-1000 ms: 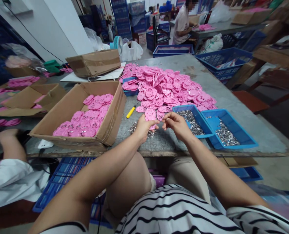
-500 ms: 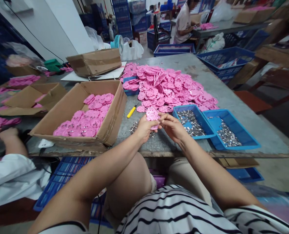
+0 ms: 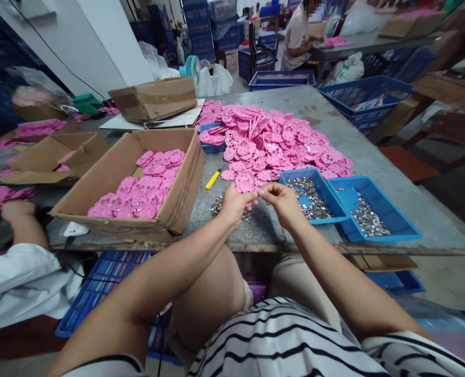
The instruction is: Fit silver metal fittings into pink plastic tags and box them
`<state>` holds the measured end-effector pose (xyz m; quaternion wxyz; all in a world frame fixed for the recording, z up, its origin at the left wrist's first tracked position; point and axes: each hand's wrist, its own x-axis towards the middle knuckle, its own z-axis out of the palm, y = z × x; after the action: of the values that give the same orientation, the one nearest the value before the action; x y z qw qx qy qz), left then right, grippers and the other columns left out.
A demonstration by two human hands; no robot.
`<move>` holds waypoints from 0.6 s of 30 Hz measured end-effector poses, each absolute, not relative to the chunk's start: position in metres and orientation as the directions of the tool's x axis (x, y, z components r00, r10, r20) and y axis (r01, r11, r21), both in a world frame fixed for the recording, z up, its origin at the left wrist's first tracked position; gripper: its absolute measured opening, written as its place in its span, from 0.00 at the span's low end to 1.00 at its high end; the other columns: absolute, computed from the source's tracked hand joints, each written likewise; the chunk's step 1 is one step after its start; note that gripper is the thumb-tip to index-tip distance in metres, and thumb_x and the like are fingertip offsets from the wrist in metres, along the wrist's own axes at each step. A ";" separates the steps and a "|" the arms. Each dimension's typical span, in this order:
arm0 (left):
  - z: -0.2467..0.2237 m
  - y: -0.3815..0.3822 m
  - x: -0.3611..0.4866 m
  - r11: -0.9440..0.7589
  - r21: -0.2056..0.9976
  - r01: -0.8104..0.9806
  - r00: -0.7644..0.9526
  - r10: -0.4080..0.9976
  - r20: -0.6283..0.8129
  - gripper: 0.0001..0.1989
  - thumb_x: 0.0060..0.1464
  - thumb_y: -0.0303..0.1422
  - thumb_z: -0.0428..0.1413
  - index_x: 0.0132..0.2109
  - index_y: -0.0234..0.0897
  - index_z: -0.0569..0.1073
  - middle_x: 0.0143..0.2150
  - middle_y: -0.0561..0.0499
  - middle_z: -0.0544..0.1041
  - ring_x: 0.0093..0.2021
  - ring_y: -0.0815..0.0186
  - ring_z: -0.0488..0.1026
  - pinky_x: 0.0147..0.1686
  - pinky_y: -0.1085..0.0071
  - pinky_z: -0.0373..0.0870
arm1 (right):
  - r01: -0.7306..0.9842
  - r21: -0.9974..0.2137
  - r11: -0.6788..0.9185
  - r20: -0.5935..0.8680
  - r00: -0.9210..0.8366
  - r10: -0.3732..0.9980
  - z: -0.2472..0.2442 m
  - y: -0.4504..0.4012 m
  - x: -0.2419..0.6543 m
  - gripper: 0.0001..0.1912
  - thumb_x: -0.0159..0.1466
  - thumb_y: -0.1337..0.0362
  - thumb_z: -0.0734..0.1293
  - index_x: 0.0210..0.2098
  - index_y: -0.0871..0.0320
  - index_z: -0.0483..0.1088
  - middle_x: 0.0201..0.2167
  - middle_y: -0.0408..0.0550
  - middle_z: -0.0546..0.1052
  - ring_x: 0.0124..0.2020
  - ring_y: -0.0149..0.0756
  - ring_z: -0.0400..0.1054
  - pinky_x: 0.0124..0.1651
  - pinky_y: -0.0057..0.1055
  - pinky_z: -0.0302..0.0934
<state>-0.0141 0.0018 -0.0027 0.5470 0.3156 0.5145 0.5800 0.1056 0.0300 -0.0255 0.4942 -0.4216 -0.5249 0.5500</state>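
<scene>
Between thumb and fingers, my left hand (image 3: 234, 205) grips a pink plastic piece (image 3: 244, 182) with a scalloped outline. My right hand (image 3: 280, 200) is pinched shut close to the piece's right edge; whatever sits between its fingertips is too small to make out. Small metal parts (image 3: 217, 206) lie loose on the table beside and under my left hand. Just right of my right hand stands a blue tray (image 3: 336, 213) of small shiny metal parts. A large pile of similar pink pieces (image 3: 272, 133) rises behind both hands.
A second blue tray (image 3: 407, 230) holds more metal parts. On the left, a cardboard box (image 3: 195, 178) contains rows of pink pieces. A yellow-handled tool (image 3: 213, 179) lies beside it. A co-worker's arm (image 3: 24, 225) reaches in at far left; another person (image 3: 295, 39) sits at the back.
The pink piece has turned and sits lower in my left hand. My right hand has drawn slightly to the right, its fingertips pinched at the piece's edge.
</scene>
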 end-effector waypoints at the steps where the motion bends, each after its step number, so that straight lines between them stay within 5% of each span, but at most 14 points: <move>1: -0.002 0.002 -0.014 0.121 0.934 -0.337 -0.188 0.963 -0.192 0.17 0.39 0.29 0.63 0.36 0.37 0.65 0.25 0.57 0.72 0.21 0.73 0.69 0.17 0.78 0.58 | -0.109 -0.993 0.036 0.052 -0.148 0.988 -0.025 0.030 0.106 0.17 0.44 0.54 0.76 0.17 0.56 0.68 0.19 0.41 0.67 0.23 0.28 0.56 0.28 0.31 0.53; 7: 0.007 0.003 -0.018 0.120 0.805 -0.581 0.006 0.990 -0.143 0.10 0.58 0.36 0.51 0.43 0.35 0.70 0.43 0.45 0.78 0.44 0.63 0.76 0.39 0.70 0.72 | -0.279 -0.960 -0.006 0.001 -0.027 1.000 -0.020 0.031 0.107 0.14 0.41 0.56 0.75 0.15 0.55 0.67 0.26 0.45 0.72 0.33 0.37 0.66 0.34 0.34 0.57; 12: 0.012 -0.005 -0.024 0.063 0.768 -0.638 0.129 0.991 0.026 0.21 0.48 0.26 0.59 0.50 0.42 0.69 0.51 0.49 0.75 0.54 0.63 0.72 0.53 0.63 0.68 | -0.363 -0.931 0.042 0.032 0.033 0.999 -0.013 0.024 0.106 0.10 0.42 0.62 0.73 0.13 0.55 0.68 0.31 0.48 0.74 0.52 0.46 0.64 0.53 0.41 0.56; 18: 0.014 -0.010 -0.027 0.043 0.793 -0.608 0.146 0.987 0.059 0.24 0.36 0.22 0.64 0.44 0.41 0.71 0.52 0.50 0.74 0.58 0.61 0.68 0.56 0.64 0.66 | -0.329 -0.941 0.080 0.083 0.005 0.997 -0.005 0.012 0.101 0.06 0.44 0.63 0.74 0.17 0.54 0.73 0.43 0.48 0.75 0.53 0.46 0.63 0.59 0.45 0.53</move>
<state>-0.0267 -0.0104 0.0139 0.6701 0.3524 0.2691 0.5953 0.1014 0.0122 -0.0052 0.5946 -0.3862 -0.4320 0.5574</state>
